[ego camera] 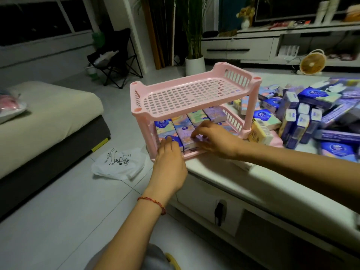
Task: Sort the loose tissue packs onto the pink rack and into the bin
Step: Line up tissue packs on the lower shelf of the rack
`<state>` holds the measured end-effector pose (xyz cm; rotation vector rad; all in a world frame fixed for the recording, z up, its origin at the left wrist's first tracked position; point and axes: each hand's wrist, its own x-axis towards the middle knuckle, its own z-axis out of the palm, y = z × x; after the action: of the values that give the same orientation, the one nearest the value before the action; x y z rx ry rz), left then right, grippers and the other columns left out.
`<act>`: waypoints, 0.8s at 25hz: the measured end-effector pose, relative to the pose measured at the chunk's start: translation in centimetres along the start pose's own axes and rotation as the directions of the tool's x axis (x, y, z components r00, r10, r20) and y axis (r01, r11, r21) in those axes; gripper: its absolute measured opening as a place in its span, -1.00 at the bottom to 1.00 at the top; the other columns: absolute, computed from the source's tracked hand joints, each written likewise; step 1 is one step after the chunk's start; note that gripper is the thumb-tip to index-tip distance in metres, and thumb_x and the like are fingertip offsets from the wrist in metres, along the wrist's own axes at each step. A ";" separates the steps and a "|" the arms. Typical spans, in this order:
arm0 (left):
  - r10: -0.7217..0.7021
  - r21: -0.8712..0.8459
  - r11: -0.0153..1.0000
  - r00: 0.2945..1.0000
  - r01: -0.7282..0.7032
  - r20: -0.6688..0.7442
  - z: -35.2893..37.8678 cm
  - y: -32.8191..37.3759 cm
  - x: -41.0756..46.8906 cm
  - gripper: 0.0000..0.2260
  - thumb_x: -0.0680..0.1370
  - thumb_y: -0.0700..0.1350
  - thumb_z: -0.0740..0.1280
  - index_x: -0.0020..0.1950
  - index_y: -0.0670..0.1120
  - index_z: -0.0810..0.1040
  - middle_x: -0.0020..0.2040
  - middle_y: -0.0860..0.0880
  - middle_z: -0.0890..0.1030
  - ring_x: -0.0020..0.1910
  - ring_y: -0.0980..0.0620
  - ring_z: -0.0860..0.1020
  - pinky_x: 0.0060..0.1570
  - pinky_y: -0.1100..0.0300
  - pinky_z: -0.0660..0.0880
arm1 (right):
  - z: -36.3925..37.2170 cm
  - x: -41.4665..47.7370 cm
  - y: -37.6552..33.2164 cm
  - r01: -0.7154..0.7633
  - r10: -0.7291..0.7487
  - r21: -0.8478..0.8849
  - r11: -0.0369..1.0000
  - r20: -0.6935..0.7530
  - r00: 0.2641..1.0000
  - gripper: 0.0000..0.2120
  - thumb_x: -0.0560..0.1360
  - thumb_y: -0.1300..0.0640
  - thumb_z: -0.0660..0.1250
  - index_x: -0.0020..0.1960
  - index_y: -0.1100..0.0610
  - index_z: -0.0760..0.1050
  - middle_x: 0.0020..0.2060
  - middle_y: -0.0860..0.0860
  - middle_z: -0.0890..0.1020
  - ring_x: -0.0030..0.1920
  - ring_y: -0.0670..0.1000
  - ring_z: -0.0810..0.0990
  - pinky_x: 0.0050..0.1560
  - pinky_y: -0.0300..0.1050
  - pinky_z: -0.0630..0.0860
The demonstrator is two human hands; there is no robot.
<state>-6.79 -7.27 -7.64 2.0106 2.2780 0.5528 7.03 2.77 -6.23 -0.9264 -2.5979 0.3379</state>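
A pink two-tier rack (187, 94) stands at the corner of a white low table (233, 172). Its upper shelf carries nothing. Several tissue packs (196, 117) lie in rows on its lower shelf. My left hand (169, 164) reaches in at the front left, its straight fingers touching the front packs. My right hand (212, 137) lies over the front row, fingertips pressing on a pack (187, 137) there. A big heap of loose blue and purple tissue packs (303, 114) covers the table right of the rack. No bin is in view.
A white plastic bag (118, 162) lies on the tiled floor left of the table. A beige sofa (44, 121) is at the left. Behind stand a folding chair (115, 61), a potted plant (194, 63), a small fan (312, 62) and a TV cabinet (253, 47).
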 end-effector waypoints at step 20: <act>0.393 -0.290 0.866 0.913 -0.407 -0.107 1.1 7.1 -1.9 -0.77 0.59 -0.11 0.13 0.18 -0.08 0.50 0.28 0.00 0.42 0.29 0.10 0.33 0.28 0.27 0.26 | -6.0 -8.2 2.7 0.023 -0.069 -0.277 0.961 -0.160 0.985 -0.80 0.41 0.16 0.15 -0.15 0.22 0.51 -0.24 0.13 0.55 -0.21 0.13 0.48 -0.19 -0.12 0.30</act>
<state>0.56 -8.24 -6.88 2.3220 1.6524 0.9219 16.88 0.09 -3.81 -0.9359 -2.5434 -0.1146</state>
